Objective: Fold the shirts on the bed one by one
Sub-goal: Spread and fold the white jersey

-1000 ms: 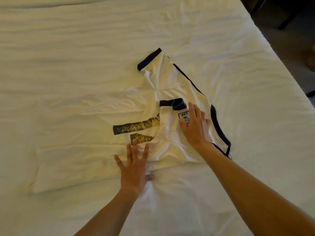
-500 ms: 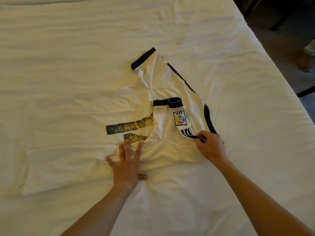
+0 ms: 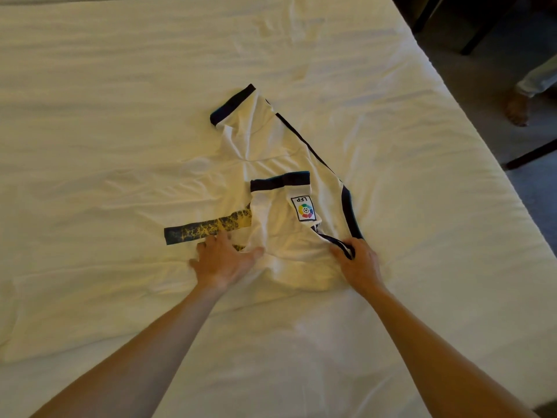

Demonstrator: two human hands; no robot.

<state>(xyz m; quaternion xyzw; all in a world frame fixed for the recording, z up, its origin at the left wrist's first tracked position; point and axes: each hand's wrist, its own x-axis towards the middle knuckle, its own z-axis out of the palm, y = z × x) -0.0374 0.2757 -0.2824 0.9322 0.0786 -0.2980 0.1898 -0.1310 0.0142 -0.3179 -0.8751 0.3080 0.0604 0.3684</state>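
1. While the white shirt [image 3: 271, 164] lies partly folded mid-bed [image 3: 120, 86], the left hand [image 3: 221, 260] presses it with fingers spread wide.
2. Right hand [image 3: 360, 263] pinches the dark-trimmed shoulder edge, fingers curled.

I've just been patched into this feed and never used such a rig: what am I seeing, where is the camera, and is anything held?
No machine here: a person's two bare arms, filmed by one wide-angle camera on their head, looking down. A white shirt with dark trim lies partly folded on a bed with a pale sheet. The left hand rests on the cloth beside the printed number, fingers spread. The right hand pinches the shirt's dark-striped edge. A sleeve with an LFP badge lies folded over the top.
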